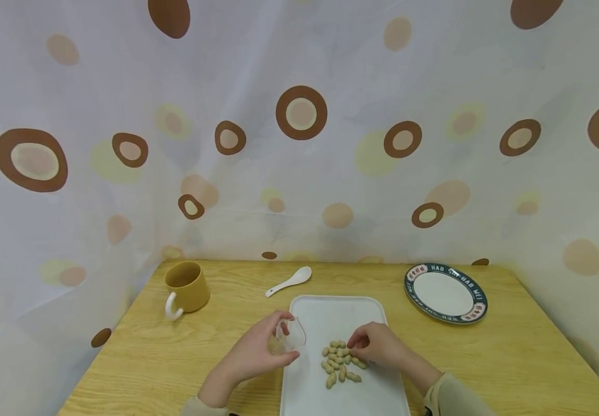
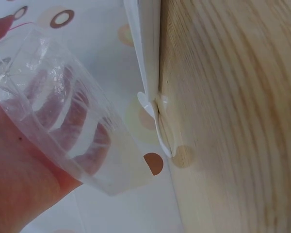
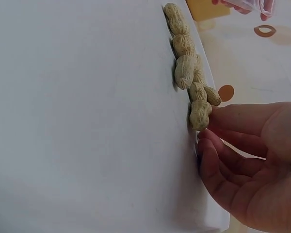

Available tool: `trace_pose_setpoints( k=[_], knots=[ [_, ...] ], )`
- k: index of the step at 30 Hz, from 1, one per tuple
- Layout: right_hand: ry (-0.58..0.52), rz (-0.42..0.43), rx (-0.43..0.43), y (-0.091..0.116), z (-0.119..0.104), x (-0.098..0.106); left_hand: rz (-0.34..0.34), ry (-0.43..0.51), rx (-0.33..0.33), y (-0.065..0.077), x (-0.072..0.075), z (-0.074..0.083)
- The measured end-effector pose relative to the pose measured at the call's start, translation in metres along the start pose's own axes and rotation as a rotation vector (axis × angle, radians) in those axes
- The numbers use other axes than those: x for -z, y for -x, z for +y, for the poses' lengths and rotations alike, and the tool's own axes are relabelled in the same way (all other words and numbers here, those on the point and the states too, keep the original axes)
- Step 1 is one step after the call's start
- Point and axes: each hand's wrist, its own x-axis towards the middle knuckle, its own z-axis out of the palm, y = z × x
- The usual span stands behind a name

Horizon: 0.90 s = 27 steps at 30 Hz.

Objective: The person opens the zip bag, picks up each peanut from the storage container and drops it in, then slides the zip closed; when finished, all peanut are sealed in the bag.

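A clear plastic zip bag [image 2: 87,111] with a red line at its mouth is held by my left hand [image 1: 260,349], its mouth spread between thumb and fingers. The bag [image 1: 291,335] is over the left edge of the white tray [image 1: 312,309]. Several unshelled peanuts [image 1: 335,361] lie in a loose pile on the tray. At the pile's right side, my right hand [image 1: 380,345] pinches a peanut [image 3: 200,115] with thumb and fingertips. In the right wrist view this hand [image 3: 252,160] comes in from the right, with its other fingers curled under.
A mustard-yellow mug [image 1: 189,287] with a white handle stands at the back left. Behind the tray lies a white spoon [image 1: 291,280]. A white plate [image 1: 444,293] with a dark green patterned rim is at the back right. A dotted curtain [image 1: 299,162] surrounds the wooden table [image 1: 226,323].
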Motion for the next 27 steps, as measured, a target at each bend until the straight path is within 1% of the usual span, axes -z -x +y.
trace_pose_setpoints(
  k=[8, 16, 20, 23, 27],
  knots=[
    [0.04, 0.014, 0.027, 0.0, 0.001, 0.0, 0.003, -0.007, -0.013, 0.001, 0.0, 0.0],
    [0.017, -0.004, -0.022, 0.004, 0.003, 0.005, -0.01, 0.008, 0.006, 0.002, -0.002, -0.001],
    [0.013, 0.018, -0.032, 0.005, 0.005, 0.011, -0.02, 0.01, 0.008, 0.002, -0.001, 0.0],
    [0.007, 0.041, -0.026, 0.005, 0.001, 0.017, -0.017, 0.007, 0.006, 0.002, -0.001, 0.0],
    [-0.023, 0.062, -0.019, 0.003, -0.012, 0.024, -0.003, 0.003, 0.004, 0.001, -0.001, 0.0]
  ],
)
